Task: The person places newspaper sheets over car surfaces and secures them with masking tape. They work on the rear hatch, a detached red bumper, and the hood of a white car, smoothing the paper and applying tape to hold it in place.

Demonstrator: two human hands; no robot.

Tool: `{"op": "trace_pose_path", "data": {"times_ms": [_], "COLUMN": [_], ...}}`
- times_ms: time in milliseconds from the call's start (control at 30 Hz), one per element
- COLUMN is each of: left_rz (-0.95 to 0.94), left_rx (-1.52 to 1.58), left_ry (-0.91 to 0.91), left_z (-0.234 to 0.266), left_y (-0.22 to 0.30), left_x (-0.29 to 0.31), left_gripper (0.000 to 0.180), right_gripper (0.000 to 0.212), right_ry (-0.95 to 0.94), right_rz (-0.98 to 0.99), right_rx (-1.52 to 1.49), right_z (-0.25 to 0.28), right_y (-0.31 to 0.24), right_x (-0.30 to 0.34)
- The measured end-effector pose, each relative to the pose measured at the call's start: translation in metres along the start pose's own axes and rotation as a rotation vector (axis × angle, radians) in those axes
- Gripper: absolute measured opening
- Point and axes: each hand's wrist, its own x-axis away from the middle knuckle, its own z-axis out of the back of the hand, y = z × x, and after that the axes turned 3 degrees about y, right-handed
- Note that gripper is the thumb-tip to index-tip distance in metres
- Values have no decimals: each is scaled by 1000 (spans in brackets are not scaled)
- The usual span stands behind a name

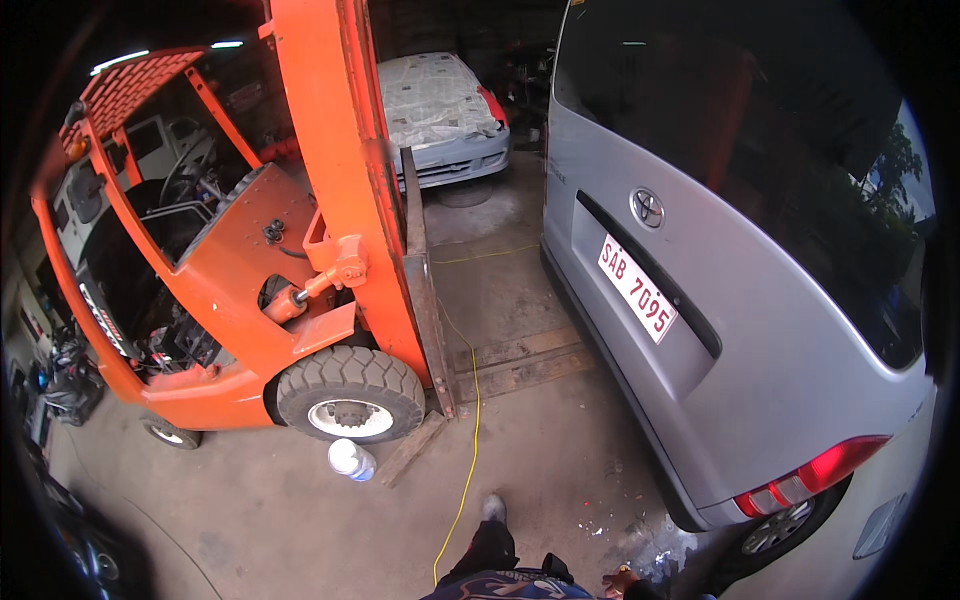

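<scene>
The right hand [620,580] is at the near edge, its fingers' opening and hold impossible to tell; the left hand is out of view. The silver van [745,305] stands beyond, rightward; timber [412,450] beside the front wheel [350,393] of the forklift [235,245] probably chocks it

Narrow white strip lights [120,62] glow at upper left; the brownish-grey floor [250,500] is stained.
</scene>
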Motion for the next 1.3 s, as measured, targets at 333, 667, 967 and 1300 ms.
{"op": "trace_pose_path", "data": {"times_ms": [333,667,967,1300], "left_rz": [-526,-1238,-1081,-165], "left_rx": [-696,-163,-512,-215], "left_ry": [32,605,537,89], "left_z": [169,454,604,679], "left_y": [313,959,1065,875], "left_x": [-119,-19,-100,-191], "left_gripper": [30,31,29,26], "right_gripper": [25,32,10,45], "right_ry": [-79,-37,-191,-312], "right_rz": [168,269,-18,593], "right_rx": [111,186,301,265], "right_z": [52,101,187,188], "right_y": [-430,-728,-932,-1380], "right_x": [-14,-79,-148,-136]}}
